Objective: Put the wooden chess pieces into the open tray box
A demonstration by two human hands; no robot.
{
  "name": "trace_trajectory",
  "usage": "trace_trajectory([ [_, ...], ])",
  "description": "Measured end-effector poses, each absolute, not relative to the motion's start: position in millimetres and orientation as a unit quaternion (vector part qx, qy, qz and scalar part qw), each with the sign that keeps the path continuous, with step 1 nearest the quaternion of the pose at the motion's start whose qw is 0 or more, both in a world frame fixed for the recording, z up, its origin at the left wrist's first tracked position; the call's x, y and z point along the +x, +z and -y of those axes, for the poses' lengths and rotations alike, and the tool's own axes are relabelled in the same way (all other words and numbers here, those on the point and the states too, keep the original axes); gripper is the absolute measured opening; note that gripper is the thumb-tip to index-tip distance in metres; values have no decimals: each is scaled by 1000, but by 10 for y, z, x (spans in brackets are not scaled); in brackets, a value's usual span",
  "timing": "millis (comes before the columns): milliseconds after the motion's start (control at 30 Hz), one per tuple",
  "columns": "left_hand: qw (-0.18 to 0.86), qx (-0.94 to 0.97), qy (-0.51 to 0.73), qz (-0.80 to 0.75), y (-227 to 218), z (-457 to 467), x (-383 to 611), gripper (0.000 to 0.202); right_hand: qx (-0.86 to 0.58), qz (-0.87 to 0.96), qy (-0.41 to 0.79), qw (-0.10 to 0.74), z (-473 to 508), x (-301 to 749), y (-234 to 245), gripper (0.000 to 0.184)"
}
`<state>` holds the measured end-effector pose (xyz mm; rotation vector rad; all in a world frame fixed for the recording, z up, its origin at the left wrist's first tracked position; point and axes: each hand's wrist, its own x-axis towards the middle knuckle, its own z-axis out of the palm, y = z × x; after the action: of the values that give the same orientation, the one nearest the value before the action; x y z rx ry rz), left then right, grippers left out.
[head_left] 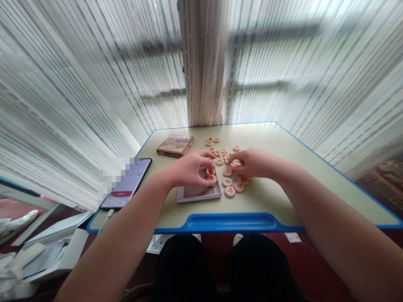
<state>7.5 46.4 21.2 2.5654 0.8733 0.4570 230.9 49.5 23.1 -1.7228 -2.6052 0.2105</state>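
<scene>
Round wooden Chinese chess pieces (229, 191) with red or dark characters lie in a loose group on the table. My left hand (190, 168) reaches over a shallow open box (199, 198), its fingers curled round a red-marked Chinese chess piece (212, 180) at the box's right side. Another piece (209, 172) shows just behind it, partly covered by the fingers. Over the group, my right hand (252, 162) has its thumb and fingers closed at a red-marked piece (232, 166). Its fingers hide part of that piece and some neighbours.
A brown-edged box lid (175, 144) with dark writing lies at the back left. A phone (127, 184) with a white cable (109, 214) rests at the table's left edge. The light table (315, 159) has a blue rim and a front groove (233, 222). Striped curtains hang behind.
</scene>
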Motion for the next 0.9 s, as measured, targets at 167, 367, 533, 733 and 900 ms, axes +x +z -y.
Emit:
trace_trajectory([
  [167,197,917,154,-310,214,-462,84,11,-553,830,75,8,-492,2304,220,31],
  [367,201,917,153,-308,212,-467,92,13,-560,825,76,2,-493,2298,222,31],
  [533,206,917,164,-300,199,-478,97,13,-557,827,71,-3,-506,2296,218,29],
  [733,196,900,233,-311,209,-523,77,7,-572,816,84,1,-533,2272,230,26],
  [900,182,893,259,-320,178,-581,65,6,-575,811,112,-14,-540,2264,239,15],
])
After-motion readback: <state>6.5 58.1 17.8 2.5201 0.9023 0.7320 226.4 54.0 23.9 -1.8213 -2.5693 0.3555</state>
